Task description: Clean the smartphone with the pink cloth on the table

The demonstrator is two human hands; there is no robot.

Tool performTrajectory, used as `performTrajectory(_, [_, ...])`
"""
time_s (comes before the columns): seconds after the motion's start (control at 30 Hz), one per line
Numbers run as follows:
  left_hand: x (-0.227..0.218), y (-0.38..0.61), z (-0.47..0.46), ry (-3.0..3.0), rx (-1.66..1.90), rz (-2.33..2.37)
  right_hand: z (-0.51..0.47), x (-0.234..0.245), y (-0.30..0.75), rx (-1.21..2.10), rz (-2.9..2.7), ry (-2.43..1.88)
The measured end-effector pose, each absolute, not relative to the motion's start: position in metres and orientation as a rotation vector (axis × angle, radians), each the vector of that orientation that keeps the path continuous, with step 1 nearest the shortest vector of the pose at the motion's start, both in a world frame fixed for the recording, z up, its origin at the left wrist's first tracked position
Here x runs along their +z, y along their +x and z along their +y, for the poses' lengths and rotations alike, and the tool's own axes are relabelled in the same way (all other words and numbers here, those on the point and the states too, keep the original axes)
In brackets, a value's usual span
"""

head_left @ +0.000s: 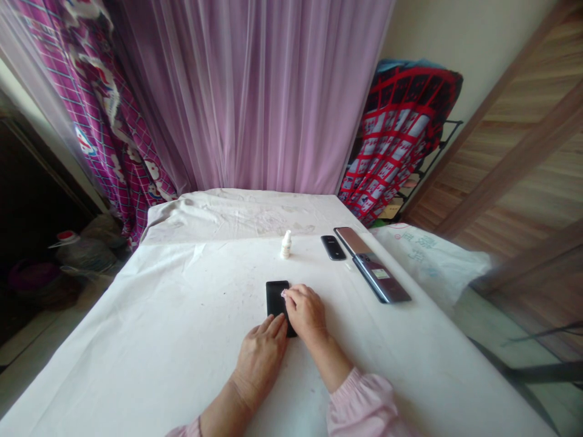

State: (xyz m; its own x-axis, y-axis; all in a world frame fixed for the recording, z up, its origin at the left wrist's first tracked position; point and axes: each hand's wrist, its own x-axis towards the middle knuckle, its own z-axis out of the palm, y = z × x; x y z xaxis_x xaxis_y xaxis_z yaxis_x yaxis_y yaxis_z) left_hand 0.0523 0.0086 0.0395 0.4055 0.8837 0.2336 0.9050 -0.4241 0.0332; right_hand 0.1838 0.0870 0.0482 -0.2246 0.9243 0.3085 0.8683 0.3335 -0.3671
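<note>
Fingers [279,323] of left hand [261,359] and right hand [306,313] — atop black phone [276,297]

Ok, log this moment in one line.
left hand: touches flat black rectangular phone | right hand: pinches small whitish piece against it

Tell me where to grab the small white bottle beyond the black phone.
Pinch the small white bottle across its body, below the narrower cap, coming from the near side past the black phone. It stands upright, clear of other things, so probably a sideways two-finger pinch suits it.
</note>
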Motion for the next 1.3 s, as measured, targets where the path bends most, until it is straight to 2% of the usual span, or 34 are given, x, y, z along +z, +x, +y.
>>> performTrajectory(0.57, [0.038,0.052,0.008,-2.535,-0.317,-1.602,0.103,0.046,0.18,0.195,-2.105,-1.568])
performTrajectory(0.97, [0.046,0.054,0.005,-2.53,-0.436,-1.678,0.126,0.058,0.174,0.196,-2.267,-1.66])
performTrajectory(1.3, [0.034,0.038,0.004,-2.311,-0.479,-1.695,0.092,0.06,0.185,0.191,-2.245,-1.659])
